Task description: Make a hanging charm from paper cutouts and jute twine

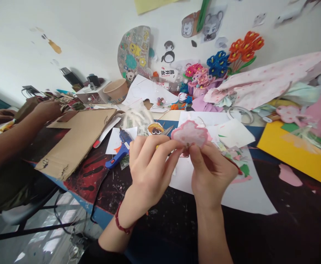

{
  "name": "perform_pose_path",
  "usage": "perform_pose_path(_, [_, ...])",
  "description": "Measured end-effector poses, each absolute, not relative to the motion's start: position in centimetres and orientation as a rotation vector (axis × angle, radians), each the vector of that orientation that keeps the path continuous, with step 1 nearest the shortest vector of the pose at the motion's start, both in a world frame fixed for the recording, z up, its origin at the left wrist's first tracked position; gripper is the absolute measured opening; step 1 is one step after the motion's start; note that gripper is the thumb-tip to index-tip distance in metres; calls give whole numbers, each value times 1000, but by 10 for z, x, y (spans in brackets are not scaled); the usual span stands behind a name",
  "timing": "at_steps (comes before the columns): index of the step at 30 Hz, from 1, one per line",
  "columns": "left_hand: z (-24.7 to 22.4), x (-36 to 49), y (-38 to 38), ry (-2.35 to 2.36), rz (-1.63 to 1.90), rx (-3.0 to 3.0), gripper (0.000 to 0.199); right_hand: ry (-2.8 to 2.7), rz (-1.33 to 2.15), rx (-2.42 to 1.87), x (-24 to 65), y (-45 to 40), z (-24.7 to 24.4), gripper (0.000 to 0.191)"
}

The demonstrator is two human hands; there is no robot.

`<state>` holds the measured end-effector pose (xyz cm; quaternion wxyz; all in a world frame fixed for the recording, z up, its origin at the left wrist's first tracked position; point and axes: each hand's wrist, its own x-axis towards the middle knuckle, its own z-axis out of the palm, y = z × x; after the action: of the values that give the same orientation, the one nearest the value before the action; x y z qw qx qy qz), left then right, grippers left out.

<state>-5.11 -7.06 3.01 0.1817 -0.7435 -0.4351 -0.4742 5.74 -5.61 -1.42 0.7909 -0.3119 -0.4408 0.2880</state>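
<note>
A pink flower-shaped craft piece (190, 132), with a darker pink rim and a paler middle, is held up above the table between my two hands. My left hand (153, 167) pinches its lower left edge with thumb and forefinger. From the other side, my right hand (211, 170) grips the bottom edge, its thumb towards me. Something small and dark shows at the fingertips, too small to name. Behind my left hand lie a pair of scissors (168, 131) and a blue glue gun (121, 150). White paper (248, 198) with green and pink scraps lies below my right hand.
At left, another person's arm (14, 134) reaches over the table beside a flat cardboard sheet (75, 146). A yellow sheet (295, 150) lies to the right. Along the wall stand craft flowers (244, 47), a round bowl (115, 91) and a tape roll (240, 115).
</note>
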Motion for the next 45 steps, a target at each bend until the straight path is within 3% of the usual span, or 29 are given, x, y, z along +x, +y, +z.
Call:
perform_pose_path(20, [38, -65, -68, -983, -992, -2102, 8, -1048, 442, -791, 57, -59, -13, 14])
perform_pose_path(45, [48, -69, -68, -1054, -872, -2056, 8, -1149, 476, -791, 56, -61, -15, 17])
